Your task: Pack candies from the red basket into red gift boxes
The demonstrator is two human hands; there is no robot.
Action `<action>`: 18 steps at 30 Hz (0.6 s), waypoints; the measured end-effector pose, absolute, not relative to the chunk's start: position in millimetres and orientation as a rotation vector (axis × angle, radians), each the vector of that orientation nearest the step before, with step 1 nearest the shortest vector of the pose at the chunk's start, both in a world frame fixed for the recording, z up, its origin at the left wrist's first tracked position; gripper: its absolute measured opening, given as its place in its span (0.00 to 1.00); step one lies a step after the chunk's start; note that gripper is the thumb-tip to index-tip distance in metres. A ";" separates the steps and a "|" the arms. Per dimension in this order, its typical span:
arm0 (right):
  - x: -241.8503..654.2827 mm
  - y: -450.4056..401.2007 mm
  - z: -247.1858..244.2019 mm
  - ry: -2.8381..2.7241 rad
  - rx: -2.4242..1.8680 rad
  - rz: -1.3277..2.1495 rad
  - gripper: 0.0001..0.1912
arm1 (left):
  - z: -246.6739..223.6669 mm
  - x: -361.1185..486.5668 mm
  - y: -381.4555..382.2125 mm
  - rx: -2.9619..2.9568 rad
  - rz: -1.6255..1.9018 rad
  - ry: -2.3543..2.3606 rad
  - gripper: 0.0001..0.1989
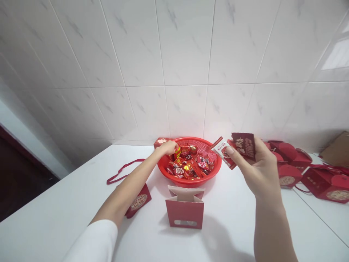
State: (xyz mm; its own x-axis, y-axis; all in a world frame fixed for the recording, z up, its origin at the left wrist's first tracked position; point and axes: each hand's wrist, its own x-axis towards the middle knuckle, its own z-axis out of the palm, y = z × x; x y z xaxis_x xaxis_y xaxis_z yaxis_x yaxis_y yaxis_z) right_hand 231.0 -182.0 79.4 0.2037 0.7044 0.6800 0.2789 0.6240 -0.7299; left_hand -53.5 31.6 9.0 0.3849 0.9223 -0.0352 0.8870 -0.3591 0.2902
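Observation:
A red plastic basket [216, 171] full of wrapped candies [188, 165] stands against the wall. Over its left rim reaches my left hand [168, 147], fingers curled down among the candies beside a red-and-yellow wrapper [177, 151]; what they grip is hidden. My right hand [260, 169] is raised right of the basket, thumb and fingers closed on several wrapped candies. One is a white-and-red packet [225, 152], another a dark red packet [244, 145]. In front of the basket stands a red paper gift box [185, 214], its top flaps apart and a small window low on its front.
A red gift box [140, 200] with a ribbon handle [120, 174] lies partly behind my left forearm. Another red box [160, 141] is behind the basket's left side. Several red boxes [327, 183] and a brown cardboard piece [336, 149] sit on the right. A tiled wall [185, 109] backs the white table [147, 240].

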 end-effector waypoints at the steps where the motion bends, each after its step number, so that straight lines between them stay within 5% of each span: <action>1: 233.3 -184.6 80.2 -1.354 -0.910 0.347 0.14 | 9.2 -52.1 38.0 2.386 0.209 1.629 0.12; 8: 243.4 -196.3 84.6 -1.259 -0.932 0.260 0.13 | -8.1 -26.9 42.7 2.397 0.076 1.516 0.28; 14: 245.9 -196.3 85.7 -1.250 -0.927 0.236 0.12 | 17.3 -23.5 31.0 2.281 -0.105 1.044 0.14; 18: 246.9 -192.5 85.5 -1.247 -0.929 0.222 0.12 | 39.9 -24.7 33.6 2.150 0.212 0.930 0.10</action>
State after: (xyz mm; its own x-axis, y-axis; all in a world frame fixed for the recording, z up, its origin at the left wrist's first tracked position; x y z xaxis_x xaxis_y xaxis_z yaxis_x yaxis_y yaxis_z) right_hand 246.9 -192.5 85.5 0.3500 0.6108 0.7102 0.3278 0.6304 -0.7037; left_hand -24.7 33.6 39.9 0.7200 0.6797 -0.1401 0.5516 -0.4380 0.7098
